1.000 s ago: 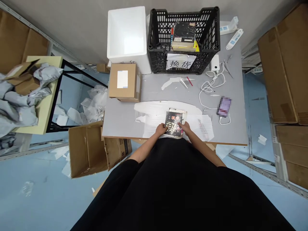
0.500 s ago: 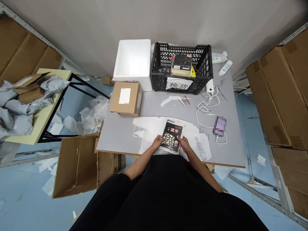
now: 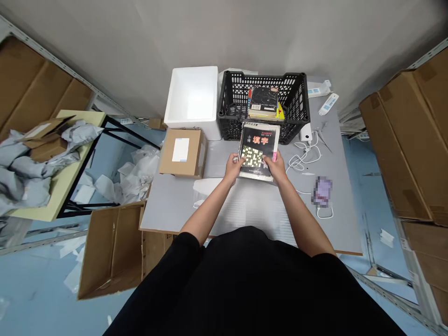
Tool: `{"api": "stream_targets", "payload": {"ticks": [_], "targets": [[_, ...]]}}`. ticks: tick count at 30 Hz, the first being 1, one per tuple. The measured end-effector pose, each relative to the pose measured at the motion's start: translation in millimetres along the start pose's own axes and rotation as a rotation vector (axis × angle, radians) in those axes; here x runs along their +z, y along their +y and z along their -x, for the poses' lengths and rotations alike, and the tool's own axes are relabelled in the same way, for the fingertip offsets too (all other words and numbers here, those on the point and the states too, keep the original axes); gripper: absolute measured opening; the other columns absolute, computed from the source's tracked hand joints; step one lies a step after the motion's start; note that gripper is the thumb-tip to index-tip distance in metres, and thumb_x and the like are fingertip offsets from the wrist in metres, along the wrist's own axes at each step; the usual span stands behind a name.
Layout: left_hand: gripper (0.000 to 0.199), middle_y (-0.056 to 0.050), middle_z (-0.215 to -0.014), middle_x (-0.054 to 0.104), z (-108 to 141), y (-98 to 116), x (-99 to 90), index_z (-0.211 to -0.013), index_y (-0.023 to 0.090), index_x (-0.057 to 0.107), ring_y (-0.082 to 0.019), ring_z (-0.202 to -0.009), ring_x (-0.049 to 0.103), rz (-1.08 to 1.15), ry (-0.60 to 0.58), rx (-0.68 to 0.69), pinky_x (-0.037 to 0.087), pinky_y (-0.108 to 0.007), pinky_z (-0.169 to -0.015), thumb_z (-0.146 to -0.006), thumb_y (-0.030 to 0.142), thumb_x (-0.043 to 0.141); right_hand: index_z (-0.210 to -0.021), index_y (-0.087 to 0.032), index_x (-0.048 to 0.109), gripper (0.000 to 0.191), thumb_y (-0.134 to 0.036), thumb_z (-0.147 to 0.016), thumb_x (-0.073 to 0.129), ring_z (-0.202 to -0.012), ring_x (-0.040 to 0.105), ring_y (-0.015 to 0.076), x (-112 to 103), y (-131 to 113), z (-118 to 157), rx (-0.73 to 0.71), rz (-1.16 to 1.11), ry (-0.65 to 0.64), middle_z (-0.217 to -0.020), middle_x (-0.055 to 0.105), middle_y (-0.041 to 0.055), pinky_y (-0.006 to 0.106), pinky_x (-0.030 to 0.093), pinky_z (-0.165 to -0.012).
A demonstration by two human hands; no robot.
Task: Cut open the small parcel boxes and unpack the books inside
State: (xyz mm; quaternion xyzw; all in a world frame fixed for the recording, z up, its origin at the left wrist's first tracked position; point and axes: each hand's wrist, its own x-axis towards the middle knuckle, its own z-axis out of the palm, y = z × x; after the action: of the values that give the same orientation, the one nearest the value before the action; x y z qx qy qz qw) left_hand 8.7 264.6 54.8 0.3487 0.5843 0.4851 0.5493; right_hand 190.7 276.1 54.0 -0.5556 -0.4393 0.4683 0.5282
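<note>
Both my hands grip a black paperback book (image 3: pixel 259 140) with red characters on its cover and a yellow-and-black grid picture. My left hand (image 3: pixel 231 169) holds its lower left edge, and my right hand (image 3: pixel 275 166) holds its lower right edge. The book is raised over the grey table (image 3: pixel 175 207), and its top edge overlaps the front of a black plastic crate (image 3: pixel 294 88) from my view. Inside the crate stands a stack of books (image 3: pixel 263 103). The crate's paper label is hidden behind the held book.
A white foam box (image 3: pixel 192 105) and a taped cardboard box (image 3: pixel 182 157) stand left of the crate. White cables (image 3: pixel 303 156) and a blurred purple object (image 3: pixel 322 191) lie on the table's right side. Cardboard boxes stand on shelves at both sides.
Both hands have lifted the book and carried it away from me, from the white plastic sheet toward the crate. The view has also tilted, shifting the table lower in the frame.
</note>
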Motion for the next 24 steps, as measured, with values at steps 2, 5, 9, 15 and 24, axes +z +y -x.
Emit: {"api": "stream_targets", "payload": {"ticks": [2, 5, 9, 15, 24], "targets": [[0.026, 0.006, -0.069, 0.058, -26, 24, 12.8, -0.09, 0.022, 0.052, -0.01, -0.065, 0.054, 0.034, -0.022, 0.053, 0.041, -0.021, -0.067, -0.082, 0.038, 0.071, -0.119, -0.02, 0.057, 0.05, -0.038, -0.075, 0.071, -0.104, 0.064, 0.0206, 1, -15, -35, -0.052, 0.012, -0.001, -0.113, 0.07, 0.0043, 0.039, 0.049, -0.1], [0.026, 0.006, -0.07, 0.058, -61, 54, 31.0, -0.088, 0.021, 0.052, -0.01, -0.066, 0.054, 0.052, -0.026, 0.123, 0.041, -0.021, -0.068, -0.082, 0.037, 0.072, -0.117, -0.02, 0.057, 0.048, -0.038, -0.075, 0.071, -0.102, 0.064, 0.0202, 3, -32, -83, -0.094, 0.014, 0.007, -0.109, 0.07, 0.0037, 0.041, 0.049, -0.1], [0.023, 0.005, -0.071, 0.061, -106, 83, 51.7, -0.091, 0.02, 0.053, -0.01, -0.066, 0.056, 0.067, -0.028, 0.164, 0.042, -0.022, -0.07, -0.084, 0.033, 0.071, -0.113, -0.02, 0.058, 0.044, -0.037, -0.074, 0.071, -0.1, 0.064, 0.0203, 4, -49, -138, -0.131, -0.001, 0.015, -0.107, 0.07, 0.0042, 0.044, 0.05, -0.1], [0.03, 0.001, -0.083, 0.066, -172, 110, 75.9, -0.101, 0.019, 0.056, -0.014, -0.077, 0.061, 0.055, -0.052, 0.196, 0.046, -0.028, -0.08, -0.082, 0.037, 0.072, -0.111, -0.019, 0.059, 0.041, -0.037, -0.076, 0.071, -0.101, 0.064, 0.0206, 4, -62, -213, -0.151, 0.019, -0.002, -0.107, 0.07, 0.0047, 0.045, 0.051, -0.099], [0.02, -0.001, -0.084, 0.062, -257, 124, 98.0, -0.089, 0.017, 0.058, -0.016, -0.08, 0.058, -0.149, 0.015, 0.184, 0.043, -0.027, -0.081, -0.083, 0.033, 0.068, -0.096, -0.015, 0.065, 0.032, -0.035, -0.071, 0.07, -0.095, 0.064, 0.0218, 7, -50, -308, -0.095, 0.151, 0.042, -0.095, 0.071, 0.0052, 0.043, 0.052, -0.094]]}}
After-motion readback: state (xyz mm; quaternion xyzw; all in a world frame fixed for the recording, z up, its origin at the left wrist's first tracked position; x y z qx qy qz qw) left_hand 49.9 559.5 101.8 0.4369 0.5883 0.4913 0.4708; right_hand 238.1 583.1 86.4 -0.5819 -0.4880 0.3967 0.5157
